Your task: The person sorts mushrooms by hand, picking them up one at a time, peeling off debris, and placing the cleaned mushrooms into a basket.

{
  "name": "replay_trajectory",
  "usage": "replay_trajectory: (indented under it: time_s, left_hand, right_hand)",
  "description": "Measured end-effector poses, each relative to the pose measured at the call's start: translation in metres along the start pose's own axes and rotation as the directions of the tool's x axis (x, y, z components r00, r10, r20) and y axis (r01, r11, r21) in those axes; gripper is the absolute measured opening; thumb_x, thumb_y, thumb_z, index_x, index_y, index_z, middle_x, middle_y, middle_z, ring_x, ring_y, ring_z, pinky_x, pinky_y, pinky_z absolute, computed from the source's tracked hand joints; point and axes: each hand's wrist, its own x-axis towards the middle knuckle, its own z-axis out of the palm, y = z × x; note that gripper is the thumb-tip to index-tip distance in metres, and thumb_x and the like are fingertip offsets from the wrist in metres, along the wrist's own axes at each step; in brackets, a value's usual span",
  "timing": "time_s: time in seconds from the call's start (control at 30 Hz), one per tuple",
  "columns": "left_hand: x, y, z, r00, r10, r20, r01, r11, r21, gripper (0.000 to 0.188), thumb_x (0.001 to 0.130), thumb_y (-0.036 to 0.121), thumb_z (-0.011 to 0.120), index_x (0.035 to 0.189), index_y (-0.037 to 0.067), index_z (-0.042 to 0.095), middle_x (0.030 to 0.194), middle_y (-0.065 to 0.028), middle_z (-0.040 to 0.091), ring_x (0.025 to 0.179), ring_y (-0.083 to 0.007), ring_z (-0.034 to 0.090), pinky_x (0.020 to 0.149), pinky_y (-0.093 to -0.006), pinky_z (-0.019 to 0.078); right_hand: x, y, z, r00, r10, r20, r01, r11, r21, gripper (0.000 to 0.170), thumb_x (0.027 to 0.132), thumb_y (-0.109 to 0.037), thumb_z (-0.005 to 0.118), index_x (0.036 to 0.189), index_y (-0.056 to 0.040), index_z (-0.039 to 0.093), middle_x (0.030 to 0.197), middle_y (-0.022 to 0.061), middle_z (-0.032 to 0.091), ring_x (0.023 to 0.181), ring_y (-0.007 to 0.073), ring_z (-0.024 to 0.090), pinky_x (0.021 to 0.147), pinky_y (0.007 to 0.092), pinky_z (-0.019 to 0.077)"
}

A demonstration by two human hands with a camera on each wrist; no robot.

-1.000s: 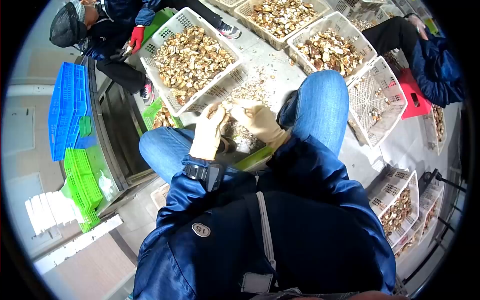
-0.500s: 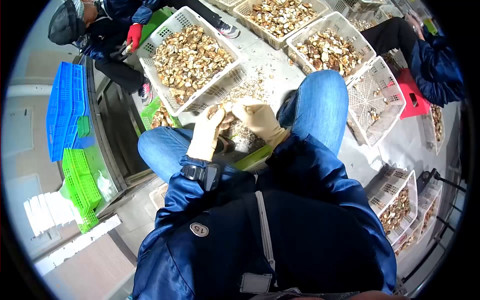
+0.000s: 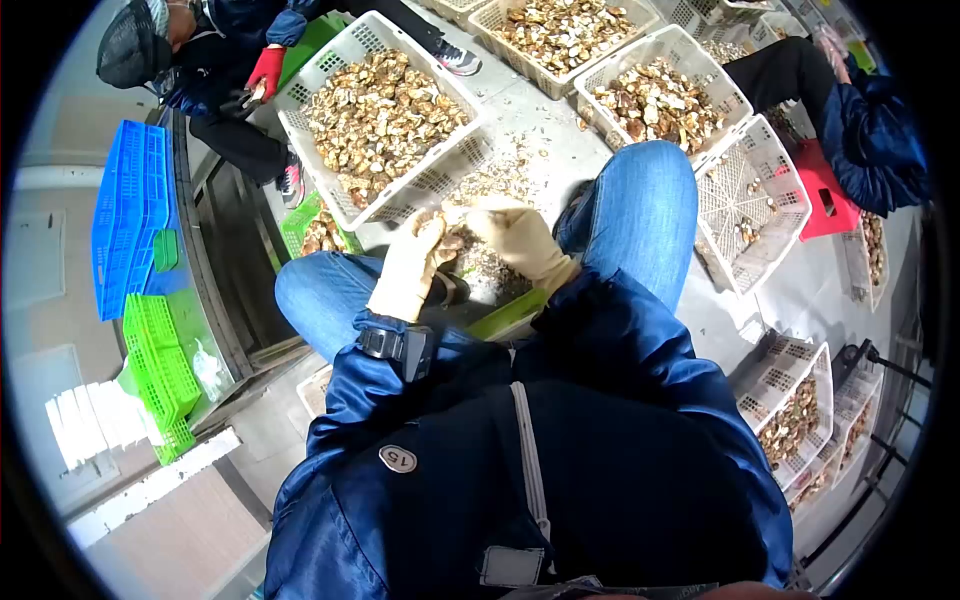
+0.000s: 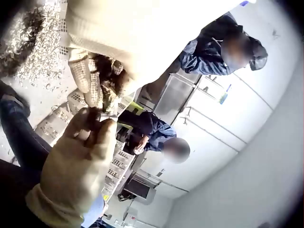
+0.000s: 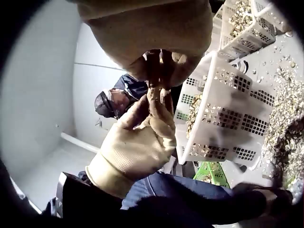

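In the head view, both cream-gloved hands meet between the knees. My left hand grips a brown piece, which shows rough and pale-edged in the left wrist view. Close on its right, my right hand has curled fingers. The left wrist view shows that right hand pinching a small shiny object against or beside the piece; contact is unclear. In the right wrist view, the left hand holds the brown piece up to the right hand, whose palm hides part of it.
A white crate of brown-and-white pieces stands beyond the left hand. Scraps litter the floor. More crates are at right, near a red stool. A green bin lies below the hands. Other people sit nearby.
My left hand has shifted slightly left and down, and more of the brown piece shows between the hands. My right hand has barely moved, its fingers looking more curled.
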Motion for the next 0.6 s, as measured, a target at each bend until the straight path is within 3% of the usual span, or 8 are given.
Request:
replay_trajectory:
  time_s: [0.1,0.17,0.23,0.3,0.33,0.43,0.47,0.6]
  left_hand:
    - [0.000,-0.004,0.006,0.997,0.034,-0.063,-0.028,0.996,0.083,0.029,0.097,0.009,0.058,0.124,-0.004,0.057,0.107,-0.0112,0.068,0.085,-0.0162,0.067,0.074,-0.0270,0.0564]
    - [-0.005,-0.003,0.014,0.991,0.042,-0.127,-0.030,0.995,0.100,0.030,0.097,0.009,0.058,0.124,-0.003,0.057,0.108,-0.0114,0.068,0.086,-0.0161,0.067,0.074,-0.0262,0.0558]
    - [-0.005,0.003,0.016,0.989,0.056,-0.139,-0.016,0.961,0.275,0.032,0.097,0.012,0.060,0.124,-0.004,0.058,0.107,-0.0103,0.067,0.089,-0.0147,0.065,0.077,-0.0248,0.0539]
    - [-0.007,0.002,0.018,0.980,0.140,-0.143,-0.049,0.860,0.508,0.033,0.096,0.015,0.062,0.123,-0.004,0.058,0.105,-0.0077,0.066,0.093,-0.0127,0.062,0.080,-0.0248,0.0510]
    - [-0.006,0.000,0.018,0.983,0.121,-0.140,-0.042,0.881,0.472,0.033,0.096,0.016,0.063,0.121,-0.006,0.060,0.106,-0.0086,0.067,0.093,-0.0120,0.062,0.081,-0.0244,0.0507]
    - [-0.009,0.004,0.022,0.988,0.084,-0.133,-0.022,0.911,0.411,0.033,0.096,0.015,0.063,0.122,-0.005,0.059,0.107,-0.0086,0.067,0.093,-0.0121,0.063,0.081,-0.0248,0.0512]
    - [-0.011,0.006,0.027,0.983,0.091,-0.159,-0.011,0.896,0.444,0.031,0.096,0.013,0.063,0.122,-0.004,0.059,0.107,-0.0075,0.067,0.094,-0.0120,0.062,0.082,-0.0248,0.0513]
    - [-0.007,0.003,0.018,0.977,0.189,-0.098,-0.102,0.820,0.564,0.029,0.096,0.010,0.063,0.122,-0.003,0.060,0.108,-0.0068,0.068,0.095,-0.0117,0.062,0.085,-0.0248,0.0509]
  right_hand:
    - [-0.001,-0.021,-0.005,0.994,-0.031,0.103,0.047,0.986,-0.157,0.021,0.093,-0.018,0.063,0.080,-0.0023,0.067,0.069,0.0043,0.062,0.059,0.0097,0.053,0.057,0.0266,0.0434]
    - [-0.002,-0.011,0.000,0.992,-0.092,-0.092,0.092,0.996,-0.003,0.021,0.093,-0.018,0.061,0.082,-0.0015,0.067,0.071,0.0057,0.063,0.062,0.0137,0.055,0.059,0.0301,0.0457]
    - [-0.002,-0.008,0.001,0.997,-0.056,-0.058,0.058,0.998,0.031,0.020,0.093,-0.018,0.062,0.084,-0.0004,0.067,0.071,0.0083,0.064,0.063,0.0157,0.056,0.062,0.0316,0.0474]
    - [-0.001,-0.007,0.001,0.988,-0.156,-0.017,0.153,0.983,-0.096,0.020,0.092,-0.018,0.063,0.085,0.0003,0.066,0.070,0.0086,0.063,0.063,0.0153,0.055,0.063,0.0312,0.0475]
    - [-0.001,-0.008,0.001,0.980,-0.201,0.008,0.200,0.967,-0.156,0.021,0.092,-0.019,0.064,0.086,0.0007,0.066,0.070,0.0088,0.063,0.063,0.0151,0.055,0.063,0.0310,0.0476]
    - [-0.002,-0.015,-0.005,0.996,0.089,-0.026,-0.090,0.996,-0.023,0.018,0.091,-0.016,0.065,0.084,0.0006,0.066,0.068,0.0082,0.062,0.063,0.0148,0.055,0.064,0.0301,0.0479]
    - [-0.002,-0.011,0.000,0.993,-0.084,-0.078,0.089,0.994,0.064,0.019,0.091,-0.017,0.064,0.082,0.0002,0.065,0.068,0.0063,0.062,0.063,0.0142,0.056,0.062,0.0296,0.0468]
    - [0.001,-0.006,-0.006,0.998,-0.018,0.065,0.026,0.992,-0.122,0.022,0.093,-0.018,0.061,0.081,-0.0008,0.065,0.069,0.0045,0.063,0.064,0.0122,0.057,0.061,0.0298,0.0460]
